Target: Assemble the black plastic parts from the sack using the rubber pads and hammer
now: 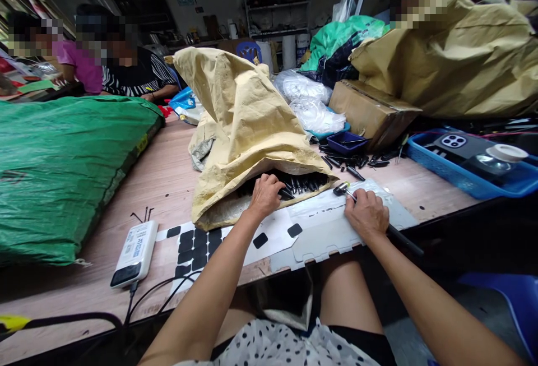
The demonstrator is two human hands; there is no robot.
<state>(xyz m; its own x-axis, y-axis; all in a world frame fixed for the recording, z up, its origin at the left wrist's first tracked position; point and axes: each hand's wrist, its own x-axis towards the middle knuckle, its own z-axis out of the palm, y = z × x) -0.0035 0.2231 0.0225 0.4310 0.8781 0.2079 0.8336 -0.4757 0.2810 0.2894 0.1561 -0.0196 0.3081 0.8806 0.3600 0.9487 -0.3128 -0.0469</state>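
At the mouth of a tan paper sack (252,114), my left hand (267,193) curls its fingers in among slim black parts (303,183). Its fingertips are hidden, so I cannot tell what is between them. My right hand (367,213) is closed around a hammer-like tool (404,239) with a black handle, a thin metal shaft and a blunt black head. That head rests over a pale grey sheet (323,220) at the table's front edge. Beside the sheet, a white backing sheet carries rounded black pads (200,238), and loose pads (260,240) lie to its right.
A green woven sack (63,170) fills the left side. Near it lie a white power bank (134,254) with a cable and several hex keys (145,214). On the right are a blue tray (462,178) with a phone, a cardboard box (370,109) and scattered black parts (355,173). People sit beyond.
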